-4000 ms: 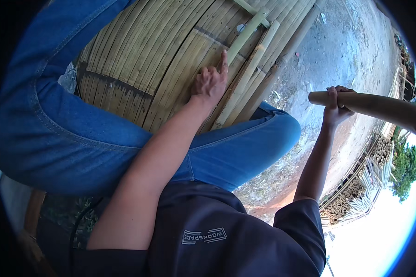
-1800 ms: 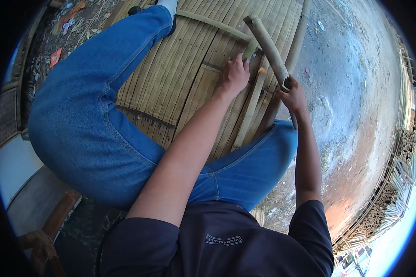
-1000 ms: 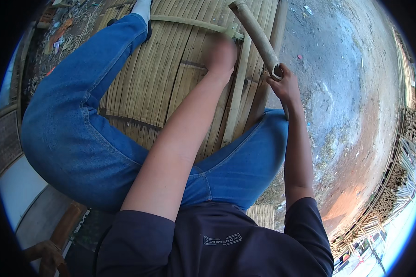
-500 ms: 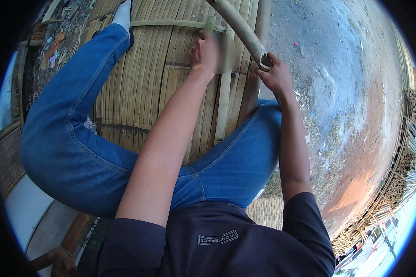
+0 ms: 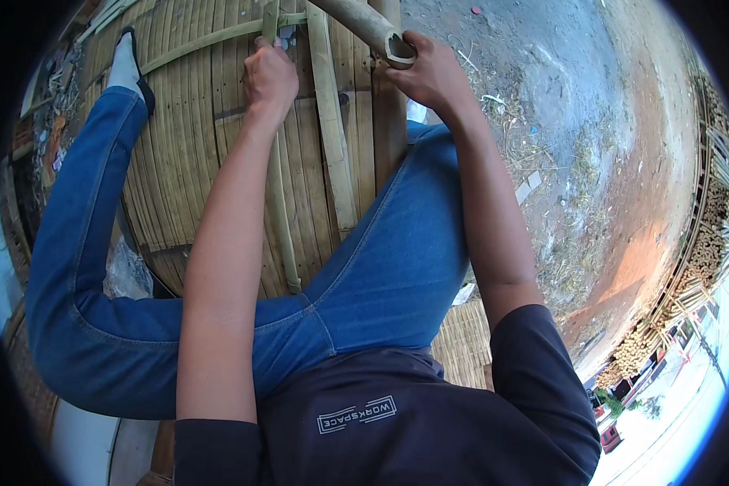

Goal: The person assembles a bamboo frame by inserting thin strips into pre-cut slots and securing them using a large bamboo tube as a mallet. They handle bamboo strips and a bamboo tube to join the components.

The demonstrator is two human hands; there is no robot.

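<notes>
My left hand [image 5: 270,79] is closed around a narrow split bamboo strip [image 5: 280,219], which shows above the fist and again beside my forearm, down toward my lap. My right hand [image 5: 432,73] grips the near end of a round bamboo pole [image 5: 355,22], its hollow, jagged mouth facing me. The pole slants up to the left and leaves the view at the top. Between the hands a wider bamboo strip [image 5: 330,121] lies lengthwise on the slatted bamboo platform [image 5: 190,162]. A long curved strip [image 5: 206,40] crosses the platform's far part, beyond my left fist.
My legs in jeans [image 5: 381,267] rest on and beside the platform. A clear plastic bag [image 5: 127,271] lies by my left knee. Dirt ground [image 5: 575,162] with litter stretches off to the right, with stacked bamboo poles [image 5: 701,235] at the far right.
The view has shifted, so the platform and both hands appear farther left and higher. A narrow strip now shows beside my left forearm. My right hand still holds the pole's end.
</notes>
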